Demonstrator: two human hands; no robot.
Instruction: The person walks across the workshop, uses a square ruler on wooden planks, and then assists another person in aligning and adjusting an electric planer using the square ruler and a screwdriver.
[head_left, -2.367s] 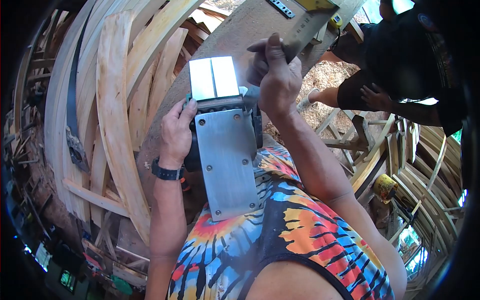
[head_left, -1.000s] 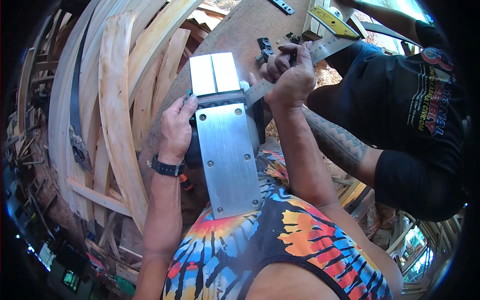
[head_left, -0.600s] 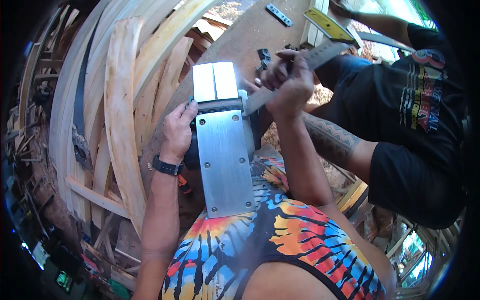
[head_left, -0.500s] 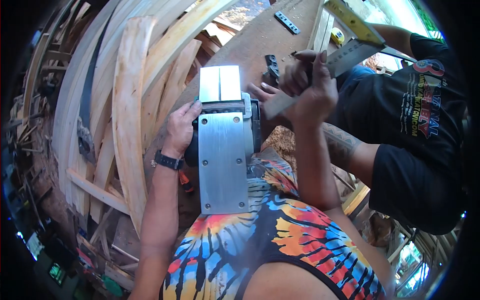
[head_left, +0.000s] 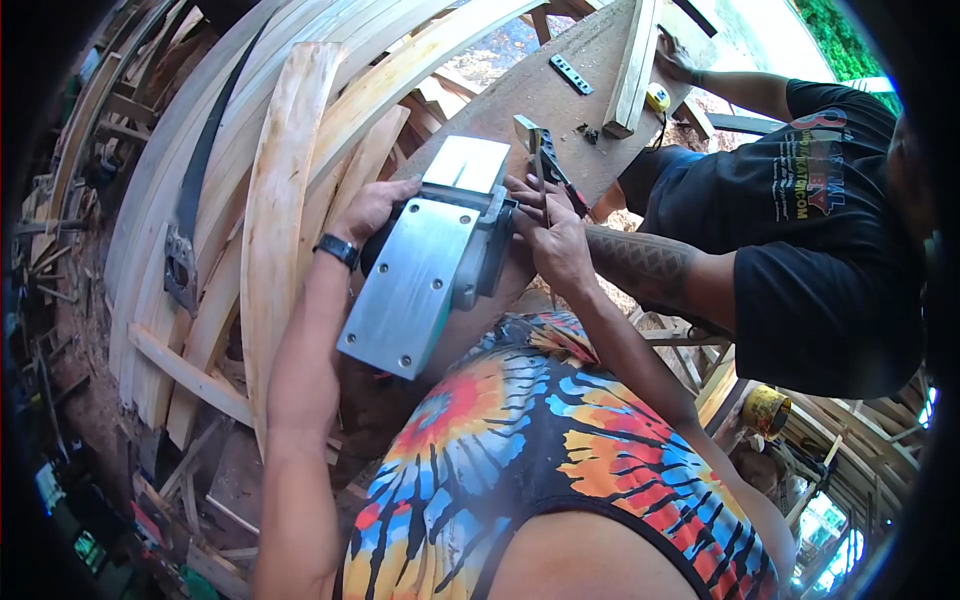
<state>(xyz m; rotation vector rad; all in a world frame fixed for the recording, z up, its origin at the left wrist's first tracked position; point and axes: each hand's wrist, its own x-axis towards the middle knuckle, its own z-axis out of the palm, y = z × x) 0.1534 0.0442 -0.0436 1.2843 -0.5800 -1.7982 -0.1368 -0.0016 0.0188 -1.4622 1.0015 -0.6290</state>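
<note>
An upturned power planer (head_left: 410, 270), its flat metal sole facing up, is tilted in front of my body. Closed round its left side is my left hand (head_left: 372, 212), thumb near the cutter slot. My right hand (head_left: 556, 243) is just right of the planer, its fingers closed on a metal square (head_left: 541, 165) seen nearly edge-on. Beyond that hand a black slotted part (head_left: 562, 175) lies on the wooden board (head_left: 510, 95). A co-worker's tattooed forearm (head_left: 645, 262) reaches in behind my right hand; where that person's fingers end is hard to tell.
Long curved planks (head_left: 290, 200) stand at the left, with a handsaw (head_left: 185, 235) hanging on them. On the board are a slotted strip (head_left: 571, 75), a wooden bar (head_left: 634, 75) and a yellow tape measure (head_left: 657, 97). The co-worker (head_left: 780, 210) is at the right.
The planer has turned and tilted, its near end swinging left. My right hand has moved down and left with the square. The co-worker's other hand now rests at the board's far edge.
</note>
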